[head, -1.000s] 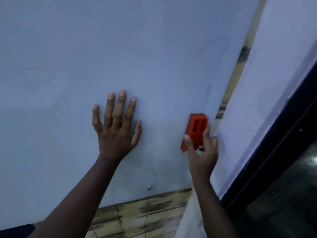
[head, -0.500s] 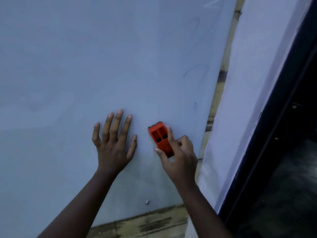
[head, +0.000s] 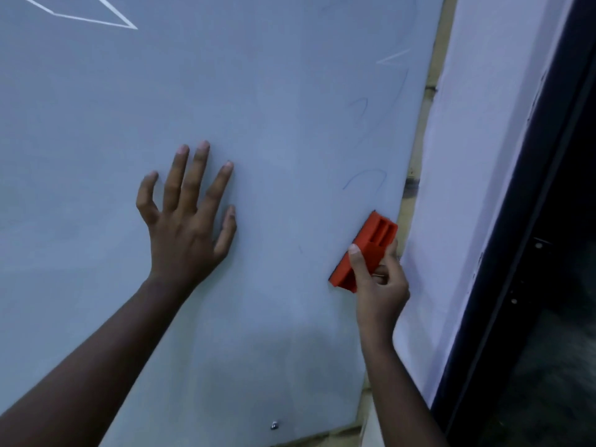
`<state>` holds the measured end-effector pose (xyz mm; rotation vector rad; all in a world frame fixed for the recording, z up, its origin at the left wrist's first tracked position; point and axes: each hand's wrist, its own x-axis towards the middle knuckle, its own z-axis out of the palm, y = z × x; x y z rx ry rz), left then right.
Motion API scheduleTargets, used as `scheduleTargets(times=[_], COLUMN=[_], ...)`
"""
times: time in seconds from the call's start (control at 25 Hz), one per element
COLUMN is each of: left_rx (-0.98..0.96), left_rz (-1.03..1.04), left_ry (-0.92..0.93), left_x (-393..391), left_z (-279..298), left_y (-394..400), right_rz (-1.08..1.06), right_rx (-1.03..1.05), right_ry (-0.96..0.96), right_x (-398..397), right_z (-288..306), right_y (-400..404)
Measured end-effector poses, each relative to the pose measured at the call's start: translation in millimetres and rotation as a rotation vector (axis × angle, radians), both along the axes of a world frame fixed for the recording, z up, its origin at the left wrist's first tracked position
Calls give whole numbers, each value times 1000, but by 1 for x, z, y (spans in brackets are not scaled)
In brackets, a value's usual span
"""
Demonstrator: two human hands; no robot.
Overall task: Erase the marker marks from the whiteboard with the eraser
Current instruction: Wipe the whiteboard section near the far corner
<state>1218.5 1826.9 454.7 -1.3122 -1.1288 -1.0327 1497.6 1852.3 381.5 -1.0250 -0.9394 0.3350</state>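
Note:
The whiteboard fills most of the head view. Faint blue curved marker marks lie near its right edge, with more of them higher up. My right hand grips an orange eraser and presses it flat on the board close to the right edge, just below the lowest curve. My left hand rests flat on the board with fingers spread, well left of the eraser.
A worn wooden frame runs along the board's right and bottom edges. Right of it is a white wall, then a dark doorway. A small screw sits near the board's bottom edge.
The eraser has swept from beside my left hand to the right, back near the board's right edge. My left hand stays pressed on the board. The view has shifted downward.

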Motion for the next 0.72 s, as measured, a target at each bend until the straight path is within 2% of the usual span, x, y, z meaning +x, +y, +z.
scheduleTargets(times=[0.04, 0.2, 0.28, 0.36, 0.44, 0.6, 0.72], left_rx=[-13, -37, -45, -50, -43, -18, -22], left_rz=[15, 24, 26, 31, 22, 21, 23], left_ry=[2, 4, 7, 14, 19, 25, 28], left_x=[1, 2, 0, 0, -1, 0, 1], left_z=[-1, -7, -7, -7, -7, -7, -7], left_y=[1, 4, 4, 4, 4, 4, 4], right_rz=[-23, -35, -36, -70, -123, -198, -210], right_rx=[33, 166, 199, 222, 211, 85, -3], right_ry=[-92, -743, -892, -946, -902, -570, -362], right_x=[-12, -68, -79, -74, -55, 8, 42], right_z=[2, -16, -20, -10, 9, 49, 51], right_y=[-5, -32, -39, -36, -28, -1, 12])
